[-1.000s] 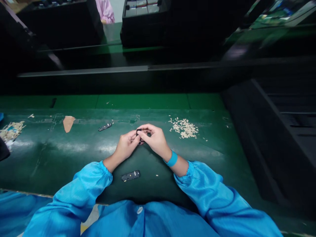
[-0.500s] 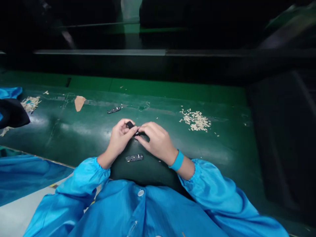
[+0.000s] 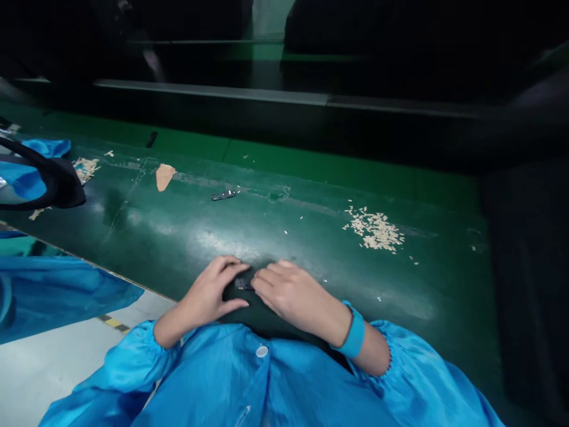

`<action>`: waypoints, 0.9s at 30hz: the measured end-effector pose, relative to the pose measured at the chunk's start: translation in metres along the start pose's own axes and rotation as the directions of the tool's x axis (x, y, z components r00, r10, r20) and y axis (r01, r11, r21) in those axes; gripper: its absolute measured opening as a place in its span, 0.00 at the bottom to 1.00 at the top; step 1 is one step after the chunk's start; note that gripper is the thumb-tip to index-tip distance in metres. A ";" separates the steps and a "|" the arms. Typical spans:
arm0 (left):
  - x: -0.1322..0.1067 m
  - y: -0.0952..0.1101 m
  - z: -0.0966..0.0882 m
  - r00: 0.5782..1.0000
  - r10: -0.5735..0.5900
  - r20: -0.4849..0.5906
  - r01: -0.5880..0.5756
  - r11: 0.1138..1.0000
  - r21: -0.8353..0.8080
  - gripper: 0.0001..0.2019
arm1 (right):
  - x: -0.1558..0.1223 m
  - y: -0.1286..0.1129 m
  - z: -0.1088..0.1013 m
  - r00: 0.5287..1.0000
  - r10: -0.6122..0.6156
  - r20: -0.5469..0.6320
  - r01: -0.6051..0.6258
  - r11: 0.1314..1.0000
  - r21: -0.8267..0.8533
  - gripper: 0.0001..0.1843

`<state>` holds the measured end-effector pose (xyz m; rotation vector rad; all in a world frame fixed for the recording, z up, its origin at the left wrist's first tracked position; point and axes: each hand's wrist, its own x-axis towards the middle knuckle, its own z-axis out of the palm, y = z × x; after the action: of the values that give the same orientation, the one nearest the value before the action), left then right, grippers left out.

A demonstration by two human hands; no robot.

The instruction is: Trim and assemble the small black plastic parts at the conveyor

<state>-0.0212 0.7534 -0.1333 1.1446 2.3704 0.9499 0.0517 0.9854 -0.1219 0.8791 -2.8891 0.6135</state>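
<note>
Small dark part (image 3: 243, 283): located at the near edge of the green table (image 3: 311, 237), low over the surface and directly in front of the person's body, held between the fingertips of both hands and largely covered by them. Judgement: work this fine calls for light, even fingertip pressure, with the part kept low over the table so that a slip does not carry it off the near edge. Left hand (image 3: 208, 293): fingers curled, tips closed on the part's left end, thumb tucked beneath. Right hand (image 3: 296, 296): fingers stretched forward and lying together, tips on the part's right end; its thumb is hidden, so pinch or plain press cannot be told. Both wrists lie low, forearms converging. Further off lie a second dark part (image 3: 223, 195), a tan scrap (image 3: 163, 176) and a heap of pale chips (image 3: 376, 230).
</note>
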 end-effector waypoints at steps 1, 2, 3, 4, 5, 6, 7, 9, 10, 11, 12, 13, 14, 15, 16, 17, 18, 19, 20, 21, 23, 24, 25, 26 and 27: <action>-0.003 0.000 0.005 0.999 0.031 0.026 -0.032 0.997 0.065 0.19 | 0.000 -0.002 0.004 1.000 -0.012 0.025 0.012 1.000 -0.010 0.03; -0.004 0.000 0.010 0.998 0.050 0.031 -0.053 0.991 0.119 0.15 | 0.001 -0.003 0.007 0.999 -0.017 0.044 0.017 1.000 -0.013 0.03; -0.005 -0.001 0.013 0.998 0.061 0.023 -0.064 0.985 0.161 0.13 | 0.002 -0.005 0.010 0.998 -0.015 0.059 0.016 1.000 -0.010 0.03; -0.004 -0.001 0.014 0.997 0.068 0.027 -0.072 0.981 0.181 0.14 | 0.003 -0.006 0.012 0.997 -0.010 0.072 0.010 1.000 -0.002 0.03; -0.001 -0.001 0.011 0.996 0.074 0.051 -0.082 0.981 0.177 0.15 | 0.004 -0.005 0.012 0.996 -0.001 0.084 0.000 1.000 0.012 0.04; 0.003 -0.002 0.005 0.993 0.077 0.086 -0.090 0.984 0.154 0.16 | 0.006 -0.004 0.010 0.995 0.011 0.098 -0.014 0.999 0.033 0.04; 0.010 -0.003 -0.003 0.990 0.077 0.119 -0.092 0.988 0.127 0.17 | 0.008 -0.002 0.007 0.993 0.027 0.112 -0.034 0.998 0.056 0.07; 0.032 -0.009 -0.025 0.989 0.066 0.131 -0.083 0.988 0.129 0.15 | 0.014 0.007 0.000 0.991 0.066 0.116 -0.078 0.992 0.104 0.15; 0.046 -0.014 -0.036 0.995 0.043 0.090 -0.060 0.980 0.191 0.13 | 0.019 0.014 -0.003 0.991 0.087 0.098 -0.100 0.986 0.133 0.18; 0.062 -0.021 -0.046 0.999 0.019 0.034 -0.028 0.957 0.290 0.13 | 0.024 0.021 -0.003 0.991 0.114 0.064 -0.123 0.977 0.175 0.19; 0.080 -0.029 -0.054 0.999 -0.029 -0.018 0.034 0.916 0.399 0.13 | 0.030 0.028 -0.001 0.988 0.152 0.015 -0.152 0.959 0.240 0.17; 0.097 -0.036 -0.060 0.993 -0.097 -0.066 0.117 0.866 0.485 0.14 | 0.037 0.035 0.003 0.977 0.210 -0.033 -0.187 0.923 0.336 0.13; 0.114 -0.044 -0.064 0.985 -0.151 -0.081 0.171 0.832 0.528 0.17 | 0.043 0.043 0.009 0.959 0.279 -0.058 -0.221 0.858 0.464 0.08; 0.130 -0.050 -0.066 0.981 -0.178 -0.081 0.194 0.817 0.543 0.19 | 0.048 0.050 0.015 0.937 0.347 -0.048 -0.249 0.755 0.606 0.06; 0.144 -0.056 -0.067 0.977 -0.200 -0.073 0.207 0.812 0.546 0.21 | 0.052 0.056 0.022 0.927 0.376 -0.005 -0.253 0.633 0.731 0.07; 0.155 -0.060 -0.067 0.976 -0.211 -0.056 0.207 0.818 0.537 0.21 | 0.056 0.063 0.029 0.928 0.370 0.045 -0.241 0.503 0.830 0.09; 0.164 -0.064 -0.067 0.975 -0.219 -0.042 0.208 0.826 0.524 0.19 | 0.057 0.071 0.034 0.928 0.363 0.077 -0.221 0.373 0.901 0.11; 0.171 -0.066 -0.067 0.972 -0.231 -0.032 0.214 0.834 0.509 0.17 | 0.057 0.079 0.038 0.922 0.378 0.084 -0.192 0.259 0.947 0.14; 0.176 -0.068 -0.067 0.969 -0.245 -0.024 0.225 0.843 0.489 0.16 | 0.056 0.087 0.040 0.892 0.447 0.063 -0.156 0.175 0.972 0.17; 0.180 -0.070 -0.068 0.966 -0.258 -0.018 0.237 0.853 0.465 0.15 | 0.054 0.095 0.041 0.825 0.565 0.026 -0.118 0.128 0.985 0.20; 0.183 -0.072 -0.072 0.960 -0.281 -0.016 0.263 0.878 0.400 0.13 | 0.049 0.110 0.042 0.590 0.804 -0.073 -0.067 0.139 0.988 0.23; 0.183 -0.072 -0.074 0.958 -0.286 -0.020 0.274 0.891 0.362 0.11 | 0.046 0.114 0.043 0.471 0.873 -0.124 -0.062 0.174 0.983 0.23; 0.183 -0.071 -0.074 0.958 -0.285 -0.028 0.279 0.906 0.319 0.10 | 0.044 0.117 0.044 0.388 0.907 -0.164 -0.063 0.204 0.977 0.23; 0.182 -0.068 -0.074 0.960 -0.278 -0.039 0.278 0.922 0.270 0.08 | 0.044 0.117 0.045 0.369 0.911 -0.185 -0.064 0.223 0.973 0.23; 0.181 -0.065 -0.071 0.963 -0.264 -0.053 0.269 0.939 0.214 0.07 | 0.045 0.115 0.046 0.414 0.891 -0.187 -0.070 0.236 0.969 0.23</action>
<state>-0.2081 0.8365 -0.1307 0.8536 2.6154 0.6257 -0.0459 1.0309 -0.1974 -0.5872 -1.7447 2.0654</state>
